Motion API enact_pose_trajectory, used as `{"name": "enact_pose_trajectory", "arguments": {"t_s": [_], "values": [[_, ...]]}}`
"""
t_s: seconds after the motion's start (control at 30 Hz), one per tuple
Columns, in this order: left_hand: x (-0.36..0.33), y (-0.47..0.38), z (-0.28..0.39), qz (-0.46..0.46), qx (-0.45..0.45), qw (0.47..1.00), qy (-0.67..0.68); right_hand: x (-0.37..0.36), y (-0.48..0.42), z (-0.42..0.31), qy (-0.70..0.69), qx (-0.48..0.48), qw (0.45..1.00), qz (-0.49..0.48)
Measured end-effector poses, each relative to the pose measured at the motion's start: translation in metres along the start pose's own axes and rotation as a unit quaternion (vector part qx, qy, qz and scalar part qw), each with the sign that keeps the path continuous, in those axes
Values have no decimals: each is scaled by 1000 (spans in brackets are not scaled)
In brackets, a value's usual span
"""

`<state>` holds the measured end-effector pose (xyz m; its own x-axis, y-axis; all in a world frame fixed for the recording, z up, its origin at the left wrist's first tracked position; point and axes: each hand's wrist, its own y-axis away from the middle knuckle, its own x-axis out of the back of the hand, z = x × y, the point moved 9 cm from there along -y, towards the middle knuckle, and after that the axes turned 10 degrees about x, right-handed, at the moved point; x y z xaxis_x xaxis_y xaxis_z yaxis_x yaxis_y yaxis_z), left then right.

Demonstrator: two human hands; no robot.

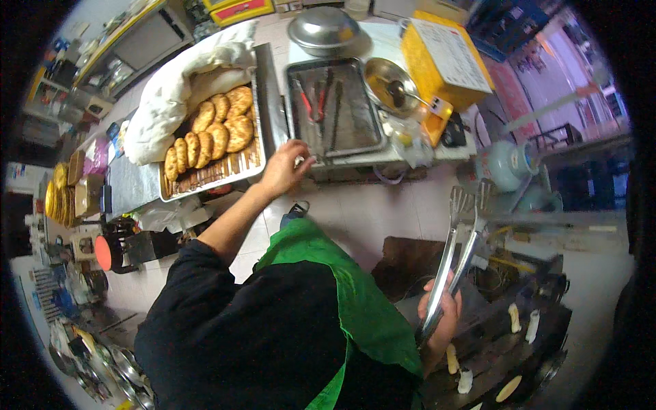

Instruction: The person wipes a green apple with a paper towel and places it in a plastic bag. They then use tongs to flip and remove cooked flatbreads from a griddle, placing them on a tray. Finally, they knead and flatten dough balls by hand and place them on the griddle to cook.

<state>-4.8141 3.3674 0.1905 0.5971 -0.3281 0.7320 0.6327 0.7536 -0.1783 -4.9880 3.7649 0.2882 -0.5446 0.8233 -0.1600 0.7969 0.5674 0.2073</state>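
Observation:
My left hand [287, 166] is at the near left corner of a dark rectangular metal tray [385, 139], its fingers bent; I cannot tell whether they grip anything. Inside that tray lie red-handled tongs [321, 105]. To the hand's left, browned flatbreads [219, 137] lean in rows on a slatted mat in a metal-rimmed tray [264, 154]. A thick white cloth [164, 97] covers the far part of them. Low on the right, my right hand [445, 307] is closed around long metal tongs [464, 251], whose slotted ends point up and away, slightly apart.
Dough pieces [514, 318] lie on a dark griddle [543, 353] at lower right. A metal bowl [392, 84] with a ladle, a yellow box [446, 56] and an upturned steel bowl [324, 31] stand on the table. A gas cylinder [507, 161] is farther right.

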Motion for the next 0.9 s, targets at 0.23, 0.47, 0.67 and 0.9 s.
{"name": "enact_pose_trajectory", "arguments": {"t_s": [0.23,0.47,0.67,0.9], "values": [[178,-59,-205,117,132,949,-262,-158,-75,35,-22,-57,992,-109],[248,-90,-334,78,259,876,-399,-287,-115,72,45,-143,955,-255],[283,-119,-353,226,245,866,-374,-305,-140,110,155,-170,938,-259],[320,-142,-359,81,223,968,-77,-292,-199,166,340,12,917,-210]]}}
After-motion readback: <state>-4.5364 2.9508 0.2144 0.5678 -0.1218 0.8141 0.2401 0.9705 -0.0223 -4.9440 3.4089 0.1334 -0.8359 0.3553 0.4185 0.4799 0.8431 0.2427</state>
